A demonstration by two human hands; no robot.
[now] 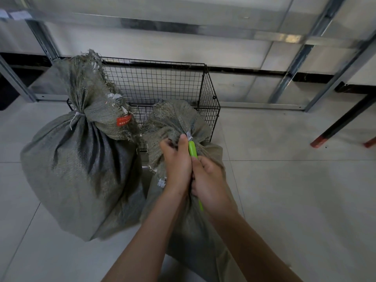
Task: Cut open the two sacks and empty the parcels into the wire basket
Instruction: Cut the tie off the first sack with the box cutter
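Note:
Two grey-green woven sacks stand on the tiled floor in front of a black wire basket (209, 94). The left sack (81, 169) is tied at its neck with a white tie and carries an orange label. The right sack (195, 226) is right below me. My left hand (177, 165) grips its bunched neck, thumb up by the white tie (189, 136). My right hand (210, 186) holds a green utility knife (192, 149) whose tip points up at that tie. The knife's blade is hidden.
A metal shelving frame (293, 72) stands behind the basket against the wall. A dark table leg with a red foot (333, 127) slants in at the right. Open tiled floor (295, 190) lies to the right of the sacks.

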